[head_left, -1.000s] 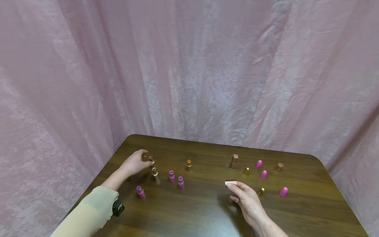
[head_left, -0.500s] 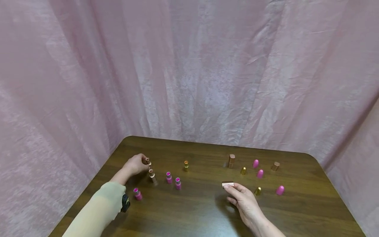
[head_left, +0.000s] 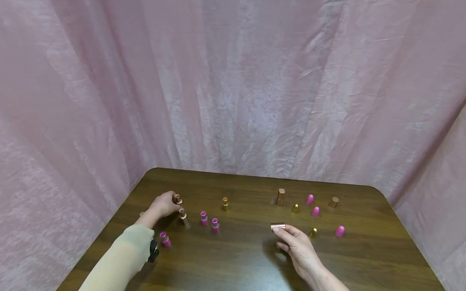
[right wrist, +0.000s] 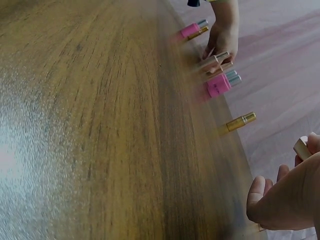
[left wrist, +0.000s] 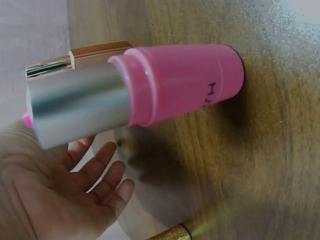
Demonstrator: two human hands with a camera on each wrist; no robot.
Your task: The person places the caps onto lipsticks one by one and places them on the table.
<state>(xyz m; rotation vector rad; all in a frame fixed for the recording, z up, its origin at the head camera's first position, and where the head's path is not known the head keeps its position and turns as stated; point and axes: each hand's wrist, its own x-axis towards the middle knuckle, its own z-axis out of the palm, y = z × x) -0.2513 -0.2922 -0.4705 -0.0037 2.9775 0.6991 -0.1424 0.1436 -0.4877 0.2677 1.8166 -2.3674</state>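
Note:
My left hand [head_left: 162, 205] pinches a rose-gold lipstick tube [head_left: 177, 199] between thumb and fingers at the left of the table. Just in front of it stands a second open rose-gold lipstick [head_left: 184, 218]. In the left wrist view a pink lipstick [left wrist: 190, 75] fills the foreground and hides the thumb; a gold tube [left wrist: 172, 234] shows at the bottom edge. My right hand [head_left: 300, 250], right of centre, holds a rose-gold lipstick cap [head_left: 278, 227] sideways above the table. The same cap [right wrist: 301, 148] shows at the fingertips in the right wrist view.
Pink lipsticks [head_left: 215, 225] and a gold one [head_left: 225, 204] stand uncapped between the hands. Toward the right are a tall rose-gold tube [head_left: 280, 197], pink caps [head_left: 315, 211], gold caps [head_left: 295, 208] and a rose-gold cap [head_left: 333, 202]. Pink curtains [head_left: 233, 101] surround the brown table [head_left: 247, 262].
My left hand has closed its thumb and fingers on the rose-gold lipstick, from fingers spread beside it. The right hand keeps holding the cap. The head view has shifted slightly.

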